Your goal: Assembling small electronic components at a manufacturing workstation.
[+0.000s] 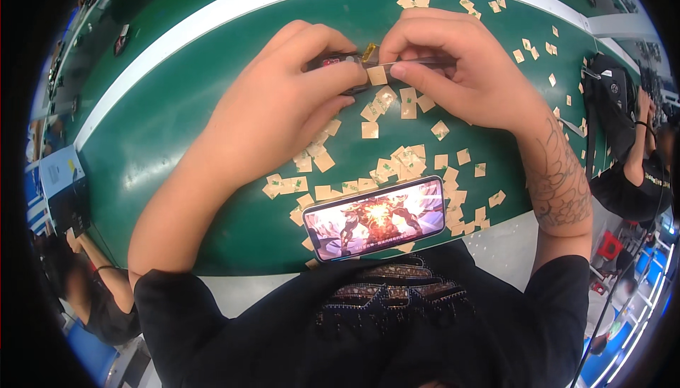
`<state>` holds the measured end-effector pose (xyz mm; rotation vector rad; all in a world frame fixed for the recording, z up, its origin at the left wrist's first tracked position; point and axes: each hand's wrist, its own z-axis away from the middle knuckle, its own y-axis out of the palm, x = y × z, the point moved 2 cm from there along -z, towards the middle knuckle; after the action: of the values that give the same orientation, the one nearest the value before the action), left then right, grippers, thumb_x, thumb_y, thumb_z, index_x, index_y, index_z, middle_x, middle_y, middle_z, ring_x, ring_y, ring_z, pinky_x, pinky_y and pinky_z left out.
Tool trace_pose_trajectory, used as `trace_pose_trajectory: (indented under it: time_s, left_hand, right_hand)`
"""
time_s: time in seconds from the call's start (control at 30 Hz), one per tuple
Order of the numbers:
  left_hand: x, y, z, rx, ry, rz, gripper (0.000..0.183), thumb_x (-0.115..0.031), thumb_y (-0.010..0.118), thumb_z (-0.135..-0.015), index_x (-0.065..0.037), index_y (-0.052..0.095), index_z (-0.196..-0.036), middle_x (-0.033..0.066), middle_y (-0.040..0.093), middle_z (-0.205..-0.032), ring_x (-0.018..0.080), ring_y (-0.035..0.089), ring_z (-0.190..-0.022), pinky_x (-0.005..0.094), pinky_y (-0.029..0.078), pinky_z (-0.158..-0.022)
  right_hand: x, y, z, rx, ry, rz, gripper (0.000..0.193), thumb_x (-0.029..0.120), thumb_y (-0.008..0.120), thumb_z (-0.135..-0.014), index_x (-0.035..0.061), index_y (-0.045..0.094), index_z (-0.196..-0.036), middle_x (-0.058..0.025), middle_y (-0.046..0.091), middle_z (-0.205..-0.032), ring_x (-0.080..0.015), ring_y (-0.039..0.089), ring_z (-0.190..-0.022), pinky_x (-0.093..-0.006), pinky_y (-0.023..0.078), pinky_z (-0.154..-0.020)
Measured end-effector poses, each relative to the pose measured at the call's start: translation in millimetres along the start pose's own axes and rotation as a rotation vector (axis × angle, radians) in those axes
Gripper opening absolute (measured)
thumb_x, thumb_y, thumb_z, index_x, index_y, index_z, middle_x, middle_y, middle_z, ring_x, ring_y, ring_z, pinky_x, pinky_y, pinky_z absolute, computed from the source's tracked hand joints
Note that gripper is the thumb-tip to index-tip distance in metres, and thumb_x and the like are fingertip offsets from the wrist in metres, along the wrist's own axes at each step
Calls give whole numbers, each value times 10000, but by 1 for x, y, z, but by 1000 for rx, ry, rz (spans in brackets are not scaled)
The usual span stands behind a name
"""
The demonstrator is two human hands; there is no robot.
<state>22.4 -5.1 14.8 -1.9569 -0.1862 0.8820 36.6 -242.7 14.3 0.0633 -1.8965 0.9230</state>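
Head view: left hand (301,69) is gripping dark part (331,61), right hand (460,62) pinching slim piece (438,61), seemingly mid-job, loose tan squares (370,130) remaining.

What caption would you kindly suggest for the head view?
Left hand holds a dark object, right hand alongside, over a green table strewn with tan squares.

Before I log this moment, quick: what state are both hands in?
Left hand: closed, holding a small dark object.
Right hand: closed, pinching a thin dark item; whether it also holds the tan square cannot be told.
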Motion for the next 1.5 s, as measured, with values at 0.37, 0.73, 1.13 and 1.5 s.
trace_pose_trajectory:
  time_s: [0.37,0.73,1.13,1.5]
  left_hand:
    - [0,0,1,-40,54,-107,267,12,837,-781,-48,731,-1018,101,705,-1238,315,680,-1059,407,578,-857]
    - [-8,-8,0,28,29,-25,242,-8,844,-816,-14,730,-1030,128,702,-1185,330,689,-1058,406,593,-861]
    - [-9,-4,3,19,7,-59,239,1,851,-813,-12,699,-997,105,706,-1215,308,724,-1046,384,612,-866]
    - [-9,-6,1,41,-74,29,234,43,834,-821,-7,658,-967,129,703,-1191,322,725,-1028,381,616,-856]
  right_hand:
    - [1,-1,0,23,18,63,56,57,721,-971,19,690,-998,-107,635,-875,-270,646,-788,-355,530,-690]
    - [-2,-1,2,-50,-126,212,78,40,670,-981,30,671,-1058,-144,662,-918,-374,663,-875,-443,527,-775]
    - [-3,-1,2,-24,-108,219,44,45,697,-992,8,702,-1016,-101,635,-863,-263,585,-758,-354,472,-654]
    - [2,1,2,-10,-15,233,162,144,773,-944,60,666,-1032,-102,627,-854,-297,665,-812,-416,528,-728]
